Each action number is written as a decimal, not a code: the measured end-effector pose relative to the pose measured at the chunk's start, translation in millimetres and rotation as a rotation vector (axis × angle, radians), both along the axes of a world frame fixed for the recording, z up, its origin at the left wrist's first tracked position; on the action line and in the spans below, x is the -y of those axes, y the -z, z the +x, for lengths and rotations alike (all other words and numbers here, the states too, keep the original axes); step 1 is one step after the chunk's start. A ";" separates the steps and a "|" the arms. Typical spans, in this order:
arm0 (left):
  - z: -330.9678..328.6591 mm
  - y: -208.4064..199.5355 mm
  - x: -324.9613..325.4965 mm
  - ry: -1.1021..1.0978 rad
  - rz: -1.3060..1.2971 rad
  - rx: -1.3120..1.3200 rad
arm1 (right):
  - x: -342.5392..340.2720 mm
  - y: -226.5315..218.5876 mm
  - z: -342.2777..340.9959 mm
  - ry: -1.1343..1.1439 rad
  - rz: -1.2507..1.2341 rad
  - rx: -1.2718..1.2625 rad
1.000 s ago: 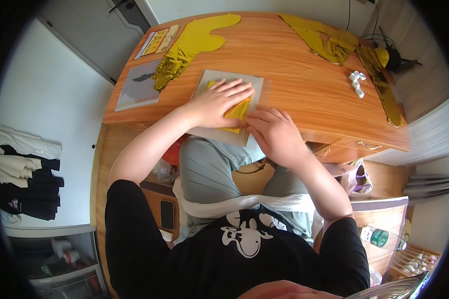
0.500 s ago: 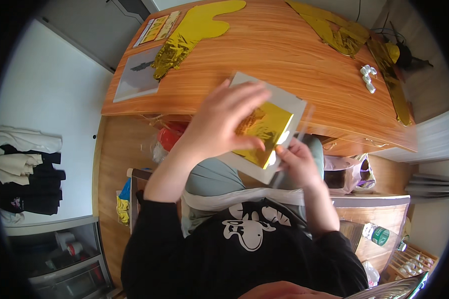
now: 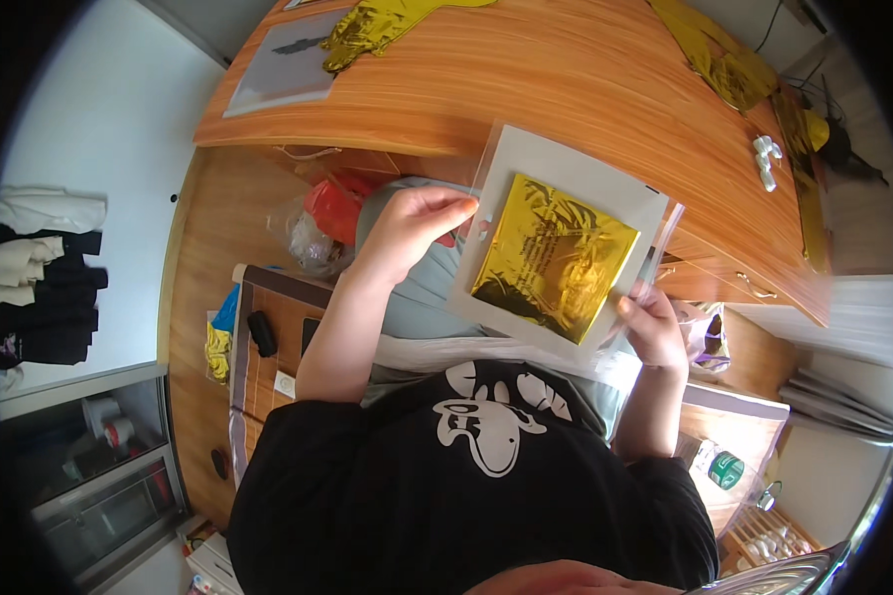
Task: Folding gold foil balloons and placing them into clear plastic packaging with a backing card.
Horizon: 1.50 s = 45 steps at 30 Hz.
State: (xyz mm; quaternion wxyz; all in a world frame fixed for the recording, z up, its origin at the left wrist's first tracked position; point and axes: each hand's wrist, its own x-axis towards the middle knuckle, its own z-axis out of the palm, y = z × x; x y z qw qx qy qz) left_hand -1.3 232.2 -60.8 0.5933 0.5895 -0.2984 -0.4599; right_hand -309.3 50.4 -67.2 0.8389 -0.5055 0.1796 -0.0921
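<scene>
Between my hands I hold a clear plastic bag tilted above my lap. Inside lies a pale grey card with a folded, shiny gold foil piece on it. My left hand pinches the bag's left edge between thumb and fingers. At the lower right, my right hand grips the opposite edge, its thumb on the front and its fingers partly hidden behind the clear plastic.
Beyond the bag is a wooden desk. Gold foil balloons lie on its far left and right, near a grey sheet and small white lumps. A red bag hangs or stands below the desk, left of my legs.
My left hand has moved off the front of the gold foil to the bag's left edge. The bag now faces up more openly, and my view has shifted nearer my body.
</scene>
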 end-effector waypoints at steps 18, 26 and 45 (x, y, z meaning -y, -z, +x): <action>6.2 33.9 -6.4 0.089 0.029 -0.490 | -8.1 23.9 -9.4 0.125 0.201 -0.003; 12.7 36.9 -7.0 0.128 -0.087 -0.535 | -25.7 12.4 5.6 0.155 0.089 -0.026; 2.3 34.5 -7.8 -0.066 0.073 -0.352 | -36.1 5.5 5.1 0.171 0.200 0.011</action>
